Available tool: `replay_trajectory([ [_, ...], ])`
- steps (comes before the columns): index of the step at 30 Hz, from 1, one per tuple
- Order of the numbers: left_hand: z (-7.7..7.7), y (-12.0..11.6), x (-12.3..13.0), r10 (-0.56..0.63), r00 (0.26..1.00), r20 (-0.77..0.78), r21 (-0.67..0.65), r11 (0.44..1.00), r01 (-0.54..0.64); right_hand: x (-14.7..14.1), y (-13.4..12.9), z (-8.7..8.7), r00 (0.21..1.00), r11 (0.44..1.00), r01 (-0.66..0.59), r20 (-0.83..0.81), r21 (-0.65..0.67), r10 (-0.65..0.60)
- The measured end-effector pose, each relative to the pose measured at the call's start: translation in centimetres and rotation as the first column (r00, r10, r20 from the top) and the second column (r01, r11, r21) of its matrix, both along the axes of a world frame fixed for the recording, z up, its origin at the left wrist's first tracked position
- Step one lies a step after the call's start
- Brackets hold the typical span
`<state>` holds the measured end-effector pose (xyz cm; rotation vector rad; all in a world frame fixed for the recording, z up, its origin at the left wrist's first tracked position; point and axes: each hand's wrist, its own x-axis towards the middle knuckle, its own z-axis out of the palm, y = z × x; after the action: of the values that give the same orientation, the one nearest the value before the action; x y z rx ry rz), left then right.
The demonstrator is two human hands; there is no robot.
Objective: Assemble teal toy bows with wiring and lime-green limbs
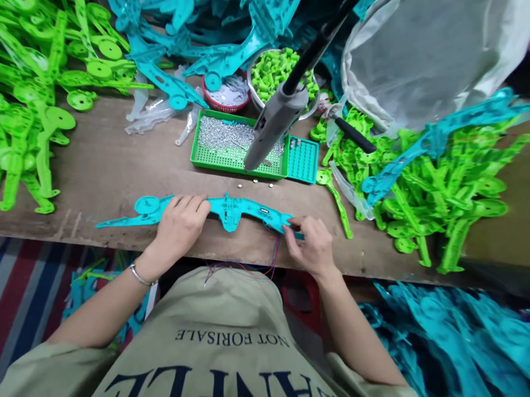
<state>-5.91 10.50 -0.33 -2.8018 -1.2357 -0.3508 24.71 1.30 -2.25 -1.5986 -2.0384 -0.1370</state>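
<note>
A long blue plastic toy bow half (231, 213) lies across the table's front, its ribbed inner side facing up. My left hand (182, 221) is closed over its left part, beside the round disc. At the right end, my right hand (311, 241) pinches the narrow tip between thumb and fingers. Thin red and blue wires (275, 251) run from the blue part over the table edge toward my shirt. A few small round metal pieces (256, 180) lie just beyond it. What sits under my fingers is hidden.
A green tray (240, 166) of small screws stands ahead, with a grey electric screwdriver (272, 125) hanging above it. Green parts (23, 94) pile at left and more green parts (423, 194) at right. Behind are a bowl of green pieces (274, 73) and a white sack (358, 79).
</note>
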Motion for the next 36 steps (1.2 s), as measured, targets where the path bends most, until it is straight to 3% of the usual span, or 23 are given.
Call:
replay_trajectory([
  [4, -0.8, -0.6, -0.2, 0.052, 0.997, 0.048, -0.09, 0.995, -0.047, 0.3, 0.7, 1.1, 0.974, 0.968, -0.21, -0.114, -0.14, 0.195],
  [9, -0.9, -1.4, 2.1, 0.042, 0.971, 0.234, -0.136, 0.991, -0.01, 1.1, 4.3, 1.3, 0.933, 0.904, -0.355, -0.155, -0.24, 0.325],
  [14, -2.6, -1.3, 3.8, 0.038, 0.97, 0.241, -0.259, 0.965, 0.027, 0.9, 7.7, 1.3, 0.884, 0.832, -0.452, -0.032, -0.323, 0.467],
  [20, -3.7, -1.2, 3.7, 0.053, 0.949, 0.311, -0.271, 0.962, 0.035, 0.9, 9.8, 1.9, 0.777, 0.742, -0.554, 0.085, -0.377, 0.623],
  [31, -4.1, -1.4, 3.9, 0.072, 0.932, 0.354, -0.274, 0.961, 0.03, 1.4, 11.6, 2.8, 0.489, 0.522, -0.697, 0.207, -0.492, 0.847],
  [36, -3.9, -1.4, 4.0, 0.066, 0.927, 0.37, -0.264, 0.964, 0.037, 1.2, 11.9, 2.5, 0.47, 0.517, -0.709, 0.226, -0.48, 0.853],
])
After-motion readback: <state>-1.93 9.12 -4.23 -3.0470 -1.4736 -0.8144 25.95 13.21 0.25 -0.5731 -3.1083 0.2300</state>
